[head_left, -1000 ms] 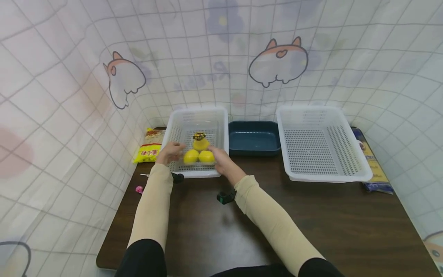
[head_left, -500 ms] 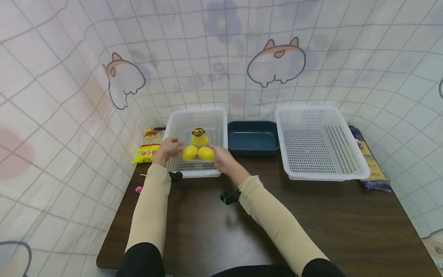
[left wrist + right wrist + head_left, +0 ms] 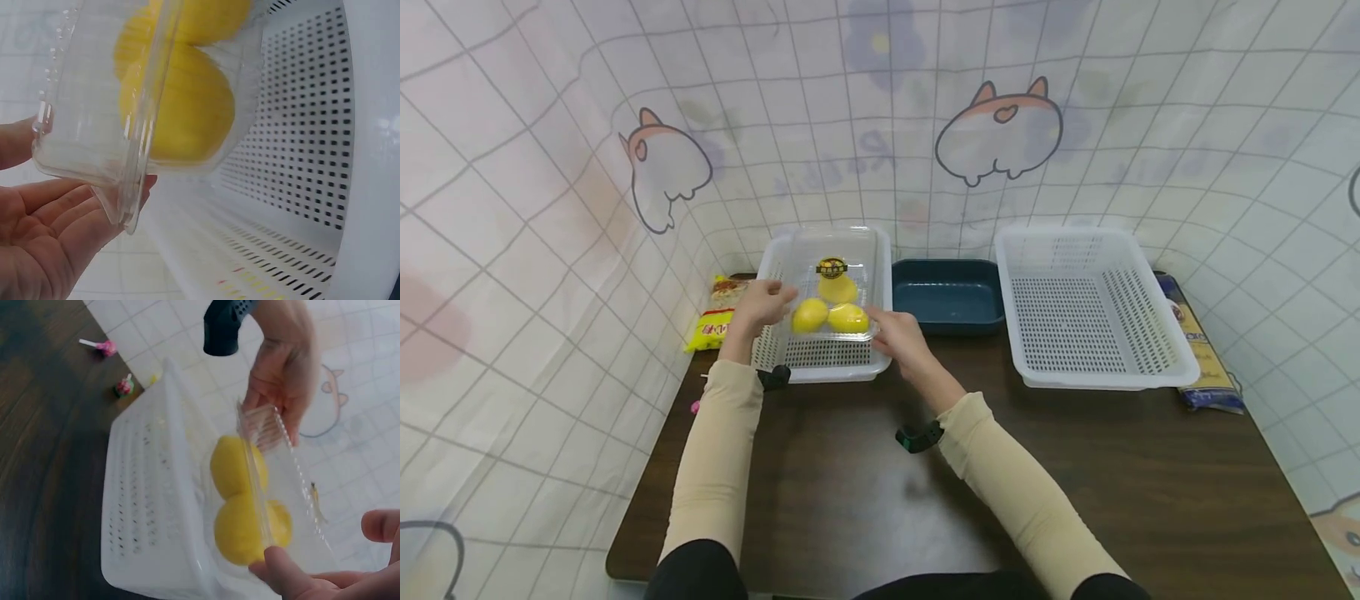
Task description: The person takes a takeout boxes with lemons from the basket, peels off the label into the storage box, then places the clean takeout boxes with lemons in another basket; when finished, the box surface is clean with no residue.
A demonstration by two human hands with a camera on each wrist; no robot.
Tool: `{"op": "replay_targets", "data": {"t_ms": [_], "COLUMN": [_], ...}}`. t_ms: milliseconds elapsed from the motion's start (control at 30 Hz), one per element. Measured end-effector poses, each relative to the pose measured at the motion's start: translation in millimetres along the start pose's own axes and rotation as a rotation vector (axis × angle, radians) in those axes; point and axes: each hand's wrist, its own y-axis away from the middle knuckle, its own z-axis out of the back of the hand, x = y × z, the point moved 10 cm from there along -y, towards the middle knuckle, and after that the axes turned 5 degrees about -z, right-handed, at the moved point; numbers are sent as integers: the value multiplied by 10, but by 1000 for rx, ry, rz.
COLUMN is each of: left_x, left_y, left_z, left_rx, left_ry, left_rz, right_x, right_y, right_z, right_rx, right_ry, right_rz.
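Observation:
A clear plastic box with yellow lemons inside and a black-and-yellow label on its lid is held above the left white basket. My left hand grips its left side; in the left wrist view, the fingers reach under the rim and the thumb lies at the lid's edge. At the right side, my right hand pinches the box; the right wrist view shows the thumb against the rim. Part of the right-hand fingers is hidden in the head view. The box looks tilted.
Right of the left basket sits a dark blue dish, then a second white basket. A yellow packet lies at the far left, a blue-and-gold packet at the far right. Two lollipops, one pink, lie by the left basket.
Both hands have raised the box of lemons up out of the left basket, and its back edge now stands over the basket's far rim. Baskets, dish and packets have stayed put.

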Motion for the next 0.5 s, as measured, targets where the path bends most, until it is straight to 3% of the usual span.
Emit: {"op": "replay_targets", "data": {"t_ms": [167, 267, 500], "left_x": [-113, -168, -314], "left_y": [119, 210, 477], "left_z": [0, -2, -56], "left_rx": [-5, -16, -69], "left_ry": [47, 65, -10], "left_rz": [-54, -77, -130], "right_x": [49, 105, 169], "right_y": [125, 228, 500], "right_z": [120, 195, 354], "right_rx": [21, 14, -38], "right_ry": [-37, 10, 151], "right_rz": [49, 114, 234]}}
